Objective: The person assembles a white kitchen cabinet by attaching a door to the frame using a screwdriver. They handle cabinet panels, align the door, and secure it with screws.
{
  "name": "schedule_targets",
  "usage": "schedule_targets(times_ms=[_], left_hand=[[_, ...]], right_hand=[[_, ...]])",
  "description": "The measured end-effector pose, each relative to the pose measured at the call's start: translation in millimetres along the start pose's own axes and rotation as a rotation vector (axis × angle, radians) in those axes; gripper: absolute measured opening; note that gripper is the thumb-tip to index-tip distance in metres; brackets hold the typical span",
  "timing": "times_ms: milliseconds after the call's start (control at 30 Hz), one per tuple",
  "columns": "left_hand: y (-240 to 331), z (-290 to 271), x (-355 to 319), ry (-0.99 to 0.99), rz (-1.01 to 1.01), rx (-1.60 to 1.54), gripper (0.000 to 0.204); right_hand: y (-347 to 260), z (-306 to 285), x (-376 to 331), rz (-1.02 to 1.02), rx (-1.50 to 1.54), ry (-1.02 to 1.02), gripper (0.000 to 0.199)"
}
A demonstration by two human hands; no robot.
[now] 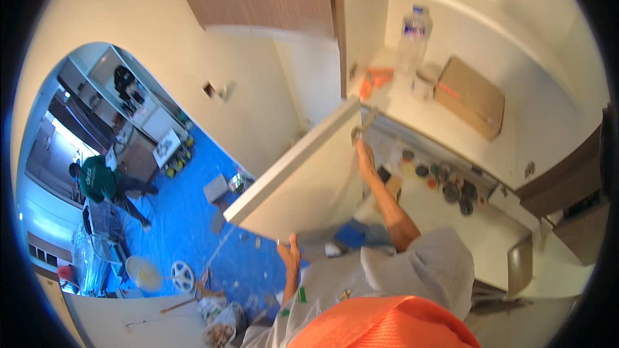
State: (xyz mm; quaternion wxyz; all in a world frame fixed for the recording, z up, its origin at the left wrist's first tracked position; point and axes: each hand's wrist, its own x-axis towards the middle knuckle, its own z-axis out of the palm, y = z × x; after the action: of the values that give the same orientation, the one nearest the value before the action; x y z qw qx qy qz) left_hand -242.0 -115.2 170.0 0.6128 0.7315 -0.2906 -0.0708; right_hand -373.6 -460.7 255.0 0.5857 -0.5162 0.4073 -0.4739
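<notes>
1. Orange cap brim (pixel 387 325) and grey shirt sleeve (pixel 419 264): nearest items, at the lower edge of the view.
2. My left hand (pixel 291 250): clenched on the lower edge of the white flat board door panel (pixel 303 174), thumb over its face, bearing its weight.
3. White flat board door panel: held off the floor and tilted, with its far corner up against the cabinet front.
4. My right hand (pixel 365 154): arm stretched along the panel's inner side, fingers extended just below the small metal hinge (pixel 358 132). I cannot tell whether it pinches anything.
5. Step in hand, as I judge it: offering the panel up at its hinge. The next move calls for the left hand to hold the panel level while the right works at the hinge.
6. White tabletop (pixel 412 116): carries a row of small round tins (pixel 445 183), a brown cardboard box (pixel 471 96), a clear plastic bottle (pixel 412 35) and an orange object (pixel 375 80).
7. Blue floor covering (pixel 187 219): strewn with offcuts, well apart from the panel.
8. Person in a green shirt (pixel 97 180): farthest item, bent over in the next room.
</notes>
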Motion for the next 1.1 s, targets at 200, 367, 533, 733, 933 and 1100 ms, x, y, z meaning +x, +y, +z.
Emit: schedule_targets(times_ms=[200,367,533,733,933,1100], left_hand=[[79,-26,28,0.15,0.067,-0.182,0.047],[191,-43,78,0.298,0.234,-0.216,0.053],[288,-52,118,0.281,0.379,-0.266,0.05],[365,-48,166,0.324,0.58,-0.414,0.049],[416,-49,208,0.258,0.574,-0.524,0.046],[443,-36,243,0.233,0.569,-0.577,0.043]], right_hand=[[-133,25,-13,-0.233,0.1,-0.154,0.058],[-273,45,2,-0.454,0.23,-0.221,0.075],[-390,67,34,-0.572,0.541,-0.232,0.091],[-487,96,59,-0.689,0.721,-0.25,0.079],[-559,102,110,-0.674,0.693,-0.292,0.046],[-590,83,161,-0.708,0.607,-0.35,0.028]])
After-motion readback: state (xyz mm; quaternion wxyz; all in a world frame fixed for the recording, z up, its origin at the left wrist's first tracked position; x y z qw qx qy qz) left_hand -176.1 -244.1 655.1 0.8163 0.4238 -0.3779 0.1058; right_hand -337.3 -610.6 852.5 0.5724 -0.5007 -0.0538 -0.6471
